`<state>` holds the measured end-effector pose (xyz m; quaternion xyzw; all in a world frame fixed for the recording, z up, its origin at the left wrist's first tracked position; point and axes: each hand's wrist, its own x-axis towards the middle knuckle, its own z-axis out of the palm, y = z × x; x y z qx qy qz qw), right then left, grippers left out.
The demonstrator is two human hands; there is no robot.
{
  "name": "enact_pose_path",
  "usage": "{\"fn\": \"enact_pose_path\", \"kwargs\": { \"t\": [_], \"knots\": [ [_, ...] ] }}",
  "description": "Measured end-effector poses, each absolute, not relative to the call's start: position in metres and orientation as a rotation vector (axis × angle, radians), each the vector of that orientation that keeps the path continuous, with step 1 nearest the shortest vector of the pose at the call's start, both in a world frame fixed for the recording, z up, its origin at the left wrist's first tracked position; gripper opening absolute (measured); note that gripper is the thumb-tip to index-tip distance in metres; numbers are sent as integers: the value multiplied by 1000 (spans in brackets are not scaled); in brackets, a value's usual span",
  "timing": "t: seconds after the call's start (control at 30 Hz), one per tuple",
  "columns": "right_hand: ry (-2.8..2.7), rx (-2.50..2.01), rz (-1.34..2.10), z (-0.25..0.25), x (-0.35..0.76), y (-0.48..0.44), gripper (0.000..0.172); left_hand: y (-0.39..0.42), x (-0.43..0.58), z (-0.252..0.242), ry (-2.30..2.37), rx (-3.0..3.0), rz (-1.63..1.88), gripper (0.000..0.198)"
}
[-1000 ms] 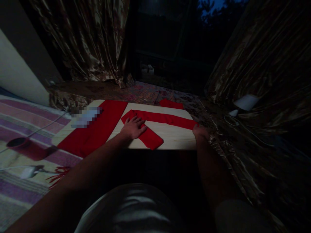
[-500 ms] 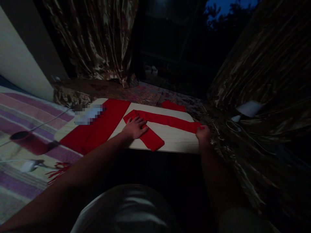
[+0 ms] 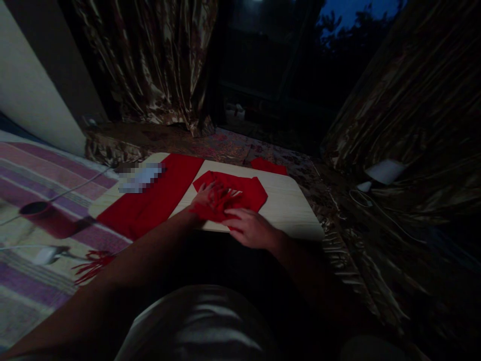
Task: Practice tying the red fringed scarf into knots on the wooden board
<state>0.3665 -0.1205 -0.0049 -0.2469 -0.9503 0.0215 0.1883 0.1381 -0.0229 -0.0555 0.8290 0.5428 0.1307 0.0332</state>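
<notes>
A narrow folded red scarf [image 3: 253,190] lies bent on the pale wooden tabletop [image 3: 293,205], its loose fringe bunched near the middle. My left hand [image 3: 202,197] rests on the scarf's left part, fingers stretched and partly covered by the fringe. At the scarf's near edge, my right hand [image 3: 252,229] touches the cloth with fingers extended and apart; its fingertips reach the fringed end. A wider band of red cloth [image 3: 158,193] crosses the table's left side, and red tassels [image 3: 93,263] hang beyond its near edge.
A red cylindrical cup [image 3: 50,220] and a white plug or charger [image 3: 45,254] sit on the striped cover [image 3: 22,296] at left. A blurred-out object [image 3: 142,178] lies on the tabletop. More red cloth [image 3: 268,165] shows behind it. A white lamp [image 3: 387,170] stands at right.
My right hand has moved left from the table's right end, bringing the scarf's end back over toward my left hand. My left hand has stayed near its place.
</notes>
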Motion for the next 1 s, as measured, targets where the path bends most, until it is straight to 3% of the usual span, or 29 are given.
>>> {"fn": "enact_pose_path", "kwargs": {
  "t": [0.27, 0.37, 0.53, 0.63, 0.73, 0.87, 0.93, 1.0],
  "knots": [
    [-2179, -864, 219, -9, 370, -114, 45, -17, 143, -53, 1692, 2463, 300, 60],
    [-2266, -1028, 161, -7, 373, -93, 52, -16, 143, -55, 1701, 2459, 323, 60],
    [-2527, -1207, 50, -9, 357, -81, 46, -12, 140, -58, 1695, 2463, 333, 58],
    [-2713, -962, 243, -4, 342, -94, 45, -11, 139, -63, 1687, 2487, 347, 56],
    [-2829, -675, 644, 7, 337, -115, 49, -13, 140, -68, 1682, 2548, 495, 56],
    [-2789, -481, 1205, 19, 344, -130, 35, -16, 143, -70, 1710, 2515, 587, 57],
    [-2610, -624, 1267, 19, 350, -126, 26, -17, 144, -69, 1705, 2501, 604, 56],
    [-2394, -884, 1062, 17, 354, -116, 23, -18, 144, -68, 1695, 2501, 628, 56]
  ]
}}
